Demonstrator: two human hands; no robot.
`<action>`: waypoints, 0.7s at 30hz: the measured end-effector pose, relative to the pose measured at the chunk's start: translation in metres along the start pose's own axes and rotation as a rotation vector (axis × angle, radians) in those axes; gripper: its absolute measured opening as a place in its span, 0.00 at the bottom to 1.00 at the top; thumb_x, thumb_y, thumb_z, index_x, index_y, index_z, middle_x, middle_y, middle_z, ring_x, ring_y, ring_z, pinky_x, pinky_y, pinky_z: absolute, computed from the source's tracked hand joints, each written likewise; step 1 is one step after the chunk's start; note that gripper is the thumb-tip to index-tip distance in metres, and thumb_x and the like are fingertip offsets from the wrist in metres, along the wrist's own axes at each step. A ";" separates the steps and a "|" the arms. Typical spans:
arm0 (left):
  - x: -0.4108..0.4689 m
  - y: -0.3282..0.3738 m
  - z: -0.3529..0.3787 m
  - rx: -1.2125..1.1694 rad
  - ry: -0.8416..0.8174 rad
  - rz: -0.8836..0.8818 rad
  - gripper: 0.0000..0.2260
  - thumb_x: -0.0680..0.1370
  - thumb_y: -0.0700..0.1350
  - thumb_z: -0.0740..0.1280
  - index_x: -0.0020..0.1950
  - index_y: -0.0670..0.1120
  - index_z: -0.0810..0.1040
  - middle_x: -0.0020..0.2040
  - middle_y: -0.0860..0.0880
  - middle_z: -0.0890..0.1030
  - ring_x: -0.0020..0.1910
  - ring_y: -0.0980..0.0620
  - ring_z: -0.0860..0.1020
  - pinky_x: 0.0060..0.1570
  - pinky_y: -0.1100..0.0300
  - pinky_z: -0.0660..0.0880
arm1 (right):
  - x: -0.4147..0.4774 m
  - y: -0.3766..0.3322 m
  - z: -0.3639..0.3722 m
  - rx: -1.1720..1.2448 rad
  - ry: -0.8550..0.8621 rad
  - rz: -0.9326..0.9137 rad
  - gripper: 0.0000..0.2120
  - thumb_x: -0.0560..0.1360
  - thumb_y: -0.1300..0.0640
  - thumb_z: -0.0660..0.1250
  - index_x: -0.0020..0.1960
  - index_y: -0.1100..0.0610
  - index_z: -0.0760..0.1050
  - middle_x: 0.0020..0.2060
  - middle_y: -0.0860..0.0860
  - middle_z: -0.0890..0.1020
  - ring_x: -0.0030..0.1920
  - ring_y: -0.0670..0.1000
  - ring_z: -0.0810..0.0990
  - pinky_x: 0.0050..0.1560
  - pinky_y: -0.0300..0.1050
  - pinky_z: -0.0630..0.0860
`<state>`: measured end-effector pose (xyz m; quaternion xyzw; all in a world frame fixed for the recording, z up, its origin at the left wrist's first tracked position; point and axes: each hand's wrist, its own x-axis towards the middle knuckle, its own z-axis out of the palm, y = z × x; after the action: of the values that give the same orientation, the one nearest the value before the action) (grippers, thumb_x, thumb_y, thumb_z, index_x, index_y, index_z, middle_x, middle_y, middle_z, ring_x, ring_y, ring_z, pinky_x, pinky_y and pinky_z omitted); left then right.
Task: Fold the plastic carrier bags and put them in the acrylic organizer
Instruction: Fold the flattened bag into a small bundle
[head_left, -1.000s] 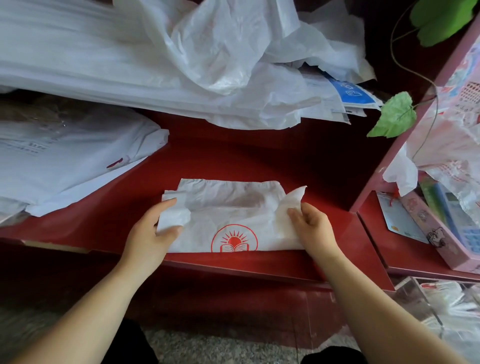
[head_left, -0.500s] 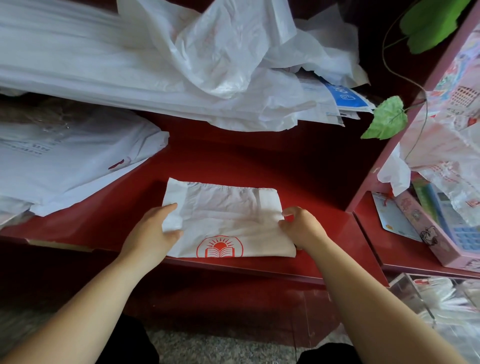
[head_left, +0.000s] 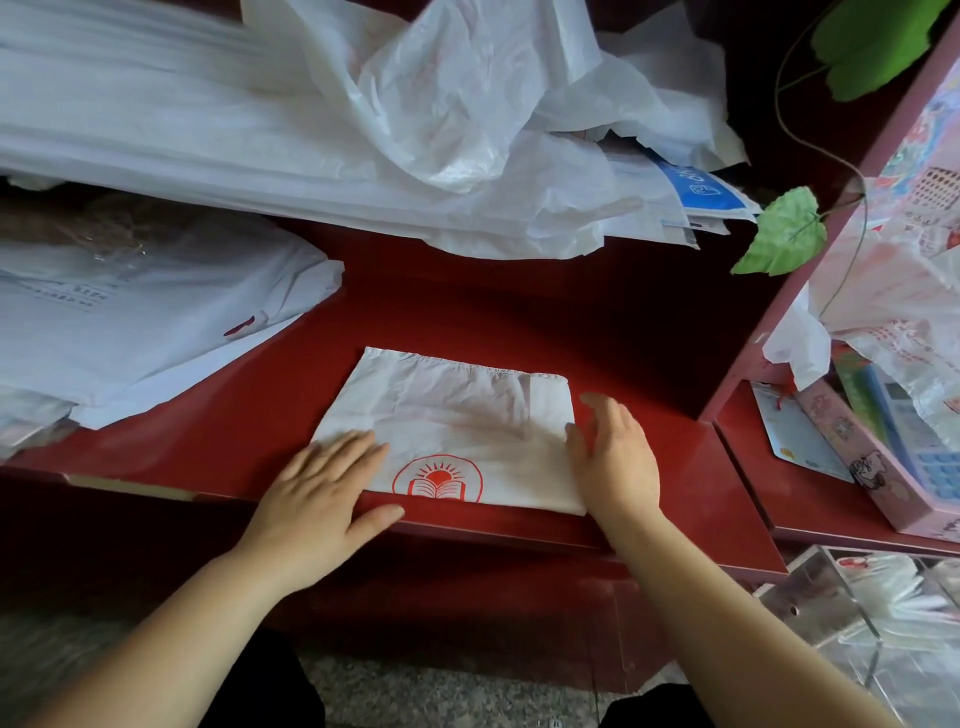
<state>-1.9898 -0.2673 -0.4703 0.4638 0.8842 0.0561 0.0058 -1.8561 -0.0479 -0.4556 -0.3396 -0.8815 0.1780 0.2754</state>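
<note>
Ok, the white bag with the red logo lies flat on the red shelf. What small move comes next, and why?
Probably fold the right side of the bag over to the left: it lies flat, the left hand presses its left corner, and the right hand stands open at its right edge. The acrylic organizer sits lower right.

The red counter (head_left: 467, 312) carries everything here. Close to its front edge lies a folded carrier bag (head_left: 457, 415), flat, white, with a red sun-and-book emblem at its near side. On the left part of the counter sits a stack of flat white bags (head_left: 130, 322), well apart from the folded one. Along the back lies a heap of loose bags (head_left: 363, 130), crumpled, with printed papers (head_left: 696, 192) sticking out at its right end. To the right, a lower red shelf (head_left: 779, 514) holds a pink box (head_left: 852, 457) and a pale card (head_left: 792, 439) beside it.
</note>
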 end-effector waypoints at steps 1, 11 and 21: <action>0.001 -0.001 0.002 0.031 -0.034 -0.003 0.60 0.46 0.72 0.14 0.75 0.51 0.37 0.67 0.57 0.32 0.65 0.62 0.32 0.65 0.65 0.32 | -0.007 -0.002 0.003 -0.019 0.062 -0.213 0.21 0.74 0.50 0.57 0.61 0.60 0.72 0.52 0.57 0.79 0.52 0.60 0.78 0.47 0.47 0.74; -0.014 -0.017 0.019 -0.050 0.199 0.273 0.37 0.58 0.54 0.79 0.62 0.47 0.68 0.58 0.46 0.80 0.59 0.54 0.68 0.64 0.64 0.51 | -0.045 0.032 0.010 -0.498 -0.111 -0.719 0.38 0.51 0.37 0.77 0.56 0.55 0.79 0.54 0.51 0.82 0.53 0.49 0.81 0.49 0.47 0.78; -0.024 -0.007 0.028 -0.390 0.466 0.346 0.24 0.80 0.57 0.52 0.43 0.46 0.83 0.46 0.50 0.81 0.54 0.58 0.74 0.65 0.70 0.59 | -0.071 0.072 -0.029 0.069 0.035 -0.577 0.12 0.63 0.62 0.61 0.44 0.56 0.79 0.44 0.53 0.83 0.48 0.47 0.74 0.54 0.33 0.69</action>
<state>-1.9798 -0.2880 -0.5002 0.5717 0.7428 0.3282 -0.1173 -1.7586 -0.0428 -0.4946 -0.0681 -0.9303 0.1164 0.3412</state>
